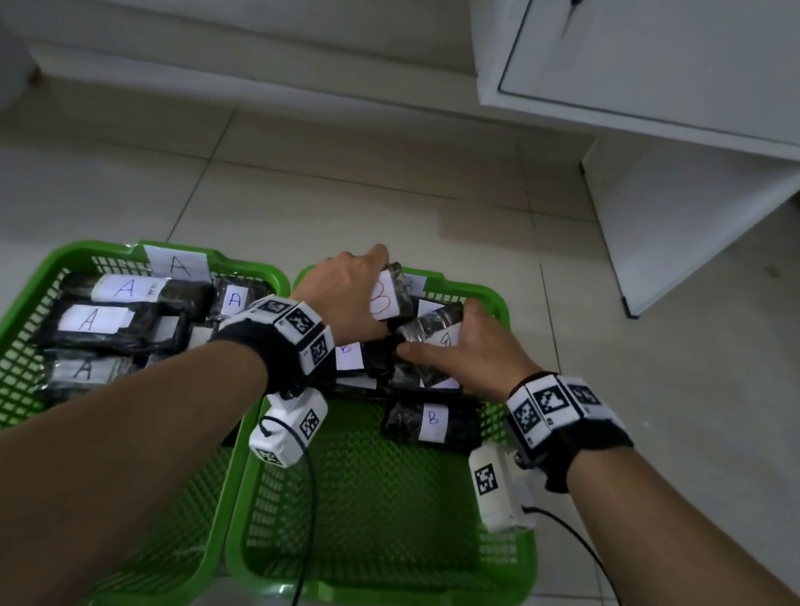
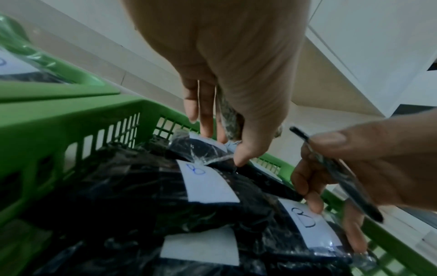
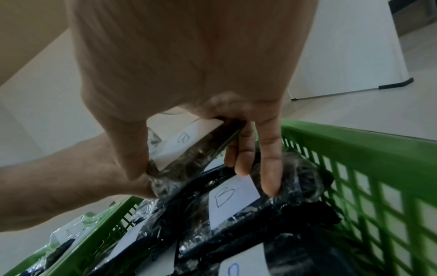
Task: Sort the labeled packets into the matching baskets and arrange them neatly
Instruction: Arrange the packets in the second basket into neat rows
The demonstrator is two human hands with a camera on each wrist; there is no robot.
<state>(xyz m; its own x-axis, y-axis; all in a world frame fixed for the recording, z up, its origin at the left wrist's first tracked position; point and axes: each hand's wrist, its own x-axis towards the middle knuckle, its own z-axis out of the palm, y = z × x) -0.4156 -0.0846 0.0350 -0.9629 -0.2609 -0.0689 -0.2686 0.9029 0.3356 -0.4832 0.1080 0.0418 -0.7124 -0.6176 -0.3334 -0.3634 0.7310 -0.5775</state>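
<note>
Two green mesh baskets stand side by side on the floor. The left basket (image 1: 57,254) has an A tag and holds dark packets labelled A (image 1: 92,319). The right basket (image 1: 494,300) (image 2: 71,119) (image 3: 354,142) holds packets labelled B (image 2: 205,183) (image 3: 232,201) piled at its far end. Over that pile my left hand (image 1: 358,291) (image 2: 223,143) holds a tilted packet with a red B (image 1: 384,298) between thumb and fingers. My right hand (image 1: 463,353) (image 3: 191,168) grips another B packet (image 1: 428,325) (image 3: 196,149), lifted at an angle. One B packet (image 1: 432,419) lies apart, nearer me.
The near half of the right basket shows bare mesh (image 1: 384,497). A white cabinet (image 1: 679,85) stands at the back right on the pale tile floor (image 1: 350,202). Black cables (image 1: 310,523) hang from the wrist cameras over the baskets' near rims.
</note>
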